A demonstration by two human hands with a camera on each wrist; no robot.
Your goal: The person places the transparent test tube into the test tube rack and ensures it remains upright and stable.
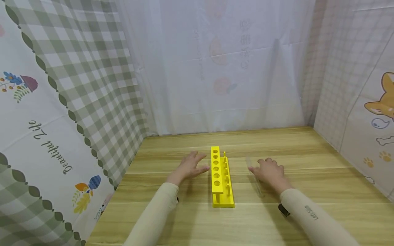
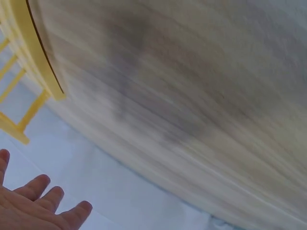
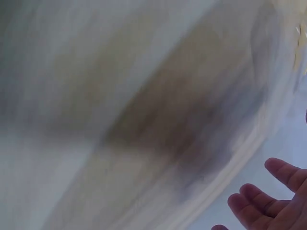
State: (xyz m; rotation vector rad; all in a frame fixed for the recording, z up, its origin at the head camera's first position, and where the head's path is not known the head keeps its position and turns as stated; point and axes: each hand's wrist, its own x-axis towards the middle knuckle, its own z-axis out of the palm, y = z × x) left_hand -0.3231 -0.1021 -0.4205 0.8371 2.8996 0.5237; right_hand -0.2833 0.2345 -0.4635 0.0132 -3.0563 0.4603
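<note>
A yellow test tube rack point(image 1: 217, 176) stands upright near the middle of the table, with a row of round holes on top and a row of pegs along its right side. My left hand point(image 1: 189, 166) hovers just left of it, fingers spread and holding nothing. In the left wrist view, part of the rack point(image 2: 36, 43) shows above that hand point(image 2: 38, 206). To the right of the rack lies a clear, thin tube point(image 1: 258, 187), hard to make out. My right hand point(image 1: 271, 173) is beside the tube, fingers loosely extended; whether the thumb touches it I cannot tell.
The wood-grain table point(image 1: 197, 225) runs back to a white hanging sheet point(image 1: 184, 85). A green checked cloth point(image 1: 101, 85) hangs along the left, and a white patterned cloth point(image 1: 347, 112) along the right. A dark wrist device point(image 1: 284, 210) shows under the right sleeve.
</note>
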